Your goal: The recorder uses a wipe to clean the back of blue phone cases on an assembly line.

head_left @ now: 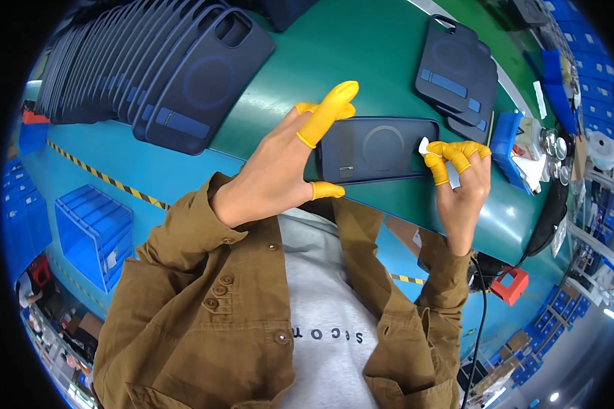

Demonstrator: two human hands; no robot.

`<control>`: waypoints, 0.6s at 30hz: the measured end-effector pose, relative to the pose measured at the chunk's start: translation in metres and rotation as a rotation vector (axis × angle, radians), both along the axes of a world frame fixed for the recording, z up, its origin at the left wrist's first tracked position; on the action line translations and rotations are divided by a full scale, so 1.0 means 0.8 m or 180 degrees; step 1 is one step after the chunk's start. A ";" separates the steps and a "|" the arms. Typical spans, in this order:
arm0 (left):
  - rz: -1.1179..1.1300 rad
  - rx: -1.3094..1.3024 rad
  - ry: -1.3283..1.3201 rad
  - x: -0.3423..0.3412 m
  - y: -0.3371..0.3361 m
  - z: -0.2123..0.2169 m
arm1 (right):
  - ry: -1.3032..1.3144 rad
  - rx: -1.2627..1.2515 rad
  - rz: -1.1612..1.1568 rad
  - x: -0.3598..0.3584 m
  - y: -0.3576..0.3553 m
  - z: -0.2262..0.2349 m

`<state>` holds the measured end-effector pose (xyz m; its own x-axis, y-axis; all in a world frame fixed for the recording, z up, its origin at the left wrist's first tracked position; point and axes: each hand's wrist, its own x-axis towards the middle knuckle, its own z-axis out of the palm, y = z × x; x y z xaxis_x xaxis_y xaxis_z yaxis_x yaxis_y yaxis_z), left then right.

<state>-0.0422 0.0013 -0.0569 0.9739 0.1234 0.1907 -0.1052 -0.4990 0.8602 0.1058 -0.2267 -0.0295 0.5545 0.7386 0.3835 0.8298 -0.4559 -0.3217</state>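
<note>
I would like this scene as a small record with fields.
Left hand: spread, yellow finger covers, at left end of phone case
Right hand: pinches small white piece at phone case's right end
Phone case: dark, lying on green table
Upper left: row of dark cases
Upper right: stacked dark cases
Right side: blue bin

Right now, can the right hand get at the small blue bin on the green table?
Probably yes: the blue bin sits just to the right of the right hand, and I see nothing standing between them. That hand's grip seems taken up by a small white piece, though.
</note>
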 end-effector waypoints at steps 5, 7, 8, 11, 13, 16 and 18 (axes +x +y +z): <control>0.0002 -0.0056 0.0019 0.003 0.000 -0.002 | 0.0450 0.0490 0.0227 -0.047 0.029 -0.017; 0.0026 -0.0062 -0.0027 0.002 -0.001 -0.001 | 0.0345 0.0422 0.0104 -0.049 0.039 -0.019; 0.0026 -0.0070 0.0009 0.002 0.000 0.000 | 0.0224 0.0458 0.0062 -0.038 0.040 -0.020; 0.0065 -0.0077 0.0031 0.000 -0.001 -0.001 | 0.0135 0.0503 -0.0112 -0.038 0.045 -0.020; 0.0044 -0.0065 0.0008 0.002 0.000 -0.007 | 0.0586 0.0600 0.0346 -0.064 0.057 -0.025; 0.0058 0.0195 -0.0207 0.003 -0.003 -0.011 | 0.0468 0.0588 0.0112 -0.089 0.082 -0.043; 0.0001 -0.0108 -0.0230 0.003 -0.004 -0.006 | 0.0243 0.0544 0.0011 -0.082 0.081 -0.040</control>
<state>-0.0401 -0.0016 -0.0614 0.9576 0.1314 0.2563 -0.1676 -0.4697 0.8668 0.0398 -0.1616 -0.0618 0.5845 0.6681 0.4604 0.8014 -0.3865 -0.4565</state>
